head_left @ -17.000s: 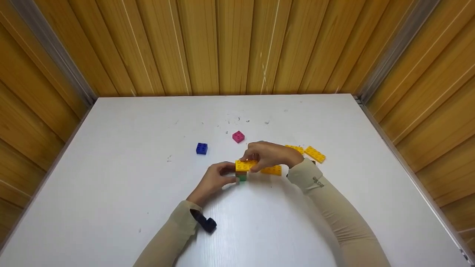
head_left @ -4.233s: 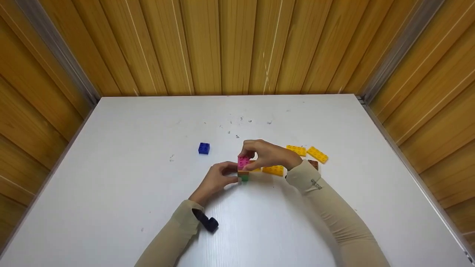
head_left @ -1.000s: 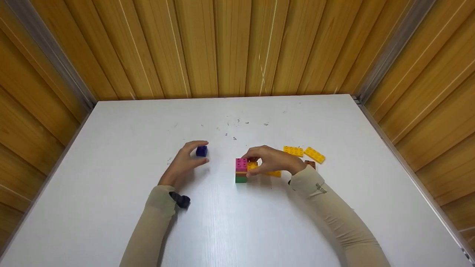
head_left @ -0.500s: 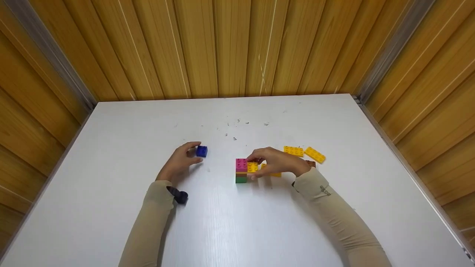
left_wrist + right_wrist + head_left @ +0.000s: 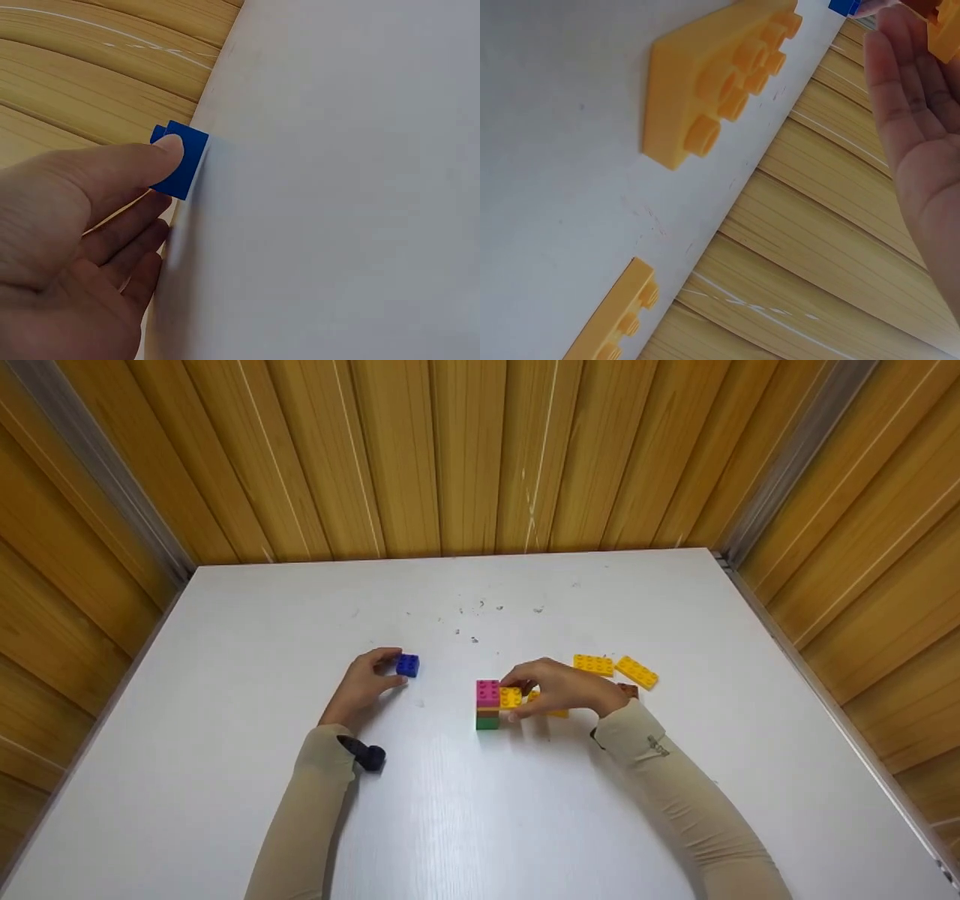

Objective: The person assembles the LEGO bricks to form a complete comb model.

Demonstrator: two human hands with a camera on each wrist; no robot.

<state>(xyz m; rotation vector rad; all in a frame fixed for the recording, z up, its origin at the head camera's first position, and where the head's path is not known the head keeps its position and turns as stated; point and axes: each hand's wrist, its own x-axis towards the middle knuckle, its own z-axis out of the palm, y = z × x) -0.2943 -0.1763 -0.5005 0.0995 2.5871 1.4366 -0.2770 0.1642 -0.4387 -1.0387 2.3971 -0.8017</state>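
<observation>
In the head view my left hand (image 5: 364, 682) pinches a small blue toy brick (image 5: 407, 665) between thumb and fingers. The left wrist view shows the thumb pressed on the side of this blue brick (image 5: 184, 169). To its right stands a brick stack with a pink brick (image 5: 487, 691) on top, brown and yellow layers, and a green brick (image 5: 487, 723) at the bottom. A yellow brick part (image 5: 511, 697) juts out from the stack's right side. My right hand (image 5: 559, 688) has its thumb and fingertips around that part; its other fingers (image 5: 889, 90) extend past it.
Two yellow studded plates (image 5: 593, 665) lie behind the right hand on the white table (image 5: 300, 615). Another yellow plate (image 5: 556, 711) is partly hidden under that hand. A brown brick (image 5: 630, 690) shows by the right cuff. Wood-look panels (image 5: 465, 457) enclose the table.
The pink brick went onto the stack. My left hand left the stack, reached left and closed its fingers on the blue brick. My right hand shifted slightly right, onto the yellow part.
</observation>
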